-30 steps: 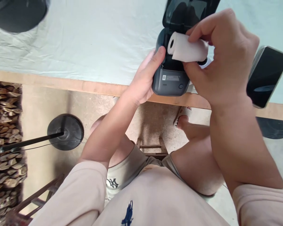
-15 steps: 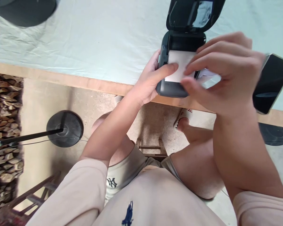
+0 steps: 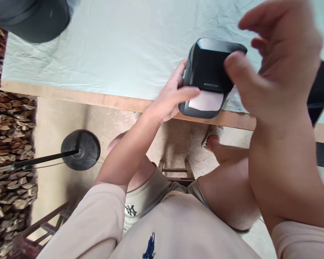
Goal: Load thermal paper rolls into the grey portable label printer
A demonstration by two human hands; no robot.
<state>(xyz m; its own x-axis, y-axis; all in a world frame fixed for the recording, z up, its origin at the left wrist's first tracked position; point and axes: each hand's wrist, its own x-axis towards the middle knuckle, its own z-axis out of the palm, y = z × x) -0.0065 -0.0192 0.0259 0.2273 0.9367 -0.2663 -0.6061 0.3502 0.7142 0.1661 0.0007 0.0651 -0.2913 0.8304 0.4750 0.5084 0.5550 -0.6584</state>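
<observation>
A small black label printer (image 3: 212, 70) with its lid down is at the table's front edge. White label paper (image 3: 206, 101) sticks out from under the lid toward me. My left hand (image 3: 175, 91) grips the printer's left side, the thumb lying at the paper's upper left corner. Over the printer's right side hovers my right hand (image 3: 278, 61), blurred by motion, fingers apart and holding nothing. Its thumb overlaps the lid's right edge from this view; whether it touches cannot be made out. Part of a white piece shows behind the printer's right side.
A dark phone-like slab (image 3: 322, 91) lies on the table at right, partly behind my right wrist. A dark rounded object (image 3: 32, 19) stands at the upper left. Below are a round black stand base (image 3: 81, 150), stacked firewood (image 3: 12, 144) and a wooden stool (image 3: 176, 169).
The printer's lid, raised before, is now down over the paper. My right hand has lifted off the paper and moved up and right. The left hand keeps its hold.
</observation>
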